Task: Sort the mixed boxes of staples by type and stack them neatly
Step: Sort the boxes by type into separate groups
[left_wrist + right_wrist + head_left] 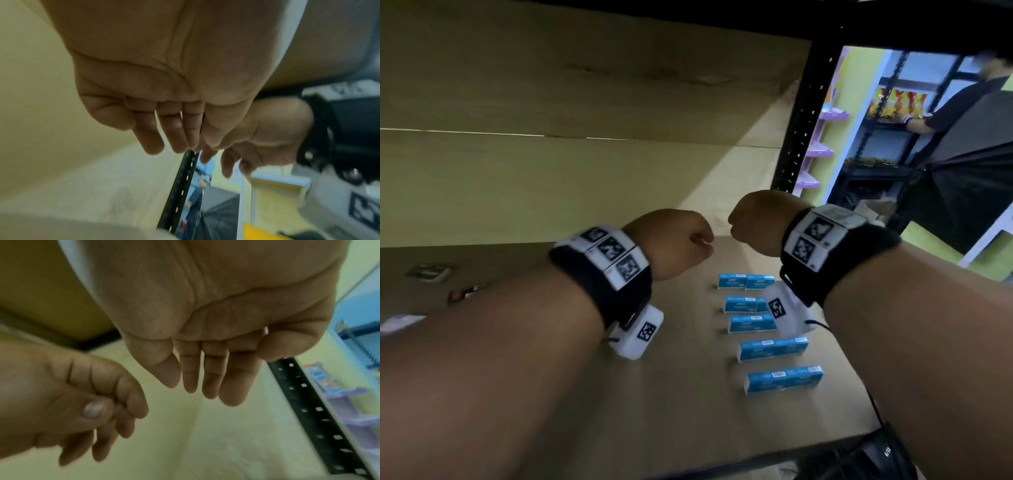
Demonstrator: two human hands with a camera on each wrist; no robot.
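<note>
I see my left hand [674, 241] and right hand [756, 219] raised side by side, nearly knuckle to knuckle, above the shelf [671, 394]. From the wrist views, the fingers [152, 139] of both hang loosely curled and hold nothing. The blue staple boxes [763, 329] lie below and nearer me than my right hand, in five short rows; the lettering and barcode stickers on them are too blurred to read. Both wristbands [602, 260] carry black-and-white square markers. The black slotted upright [801, 120] stands beyond my right hand at the shelf's right edge. A few small blurred items [431, 272] lie well apart, left of my left hand. Bare board lies under it.
</note>
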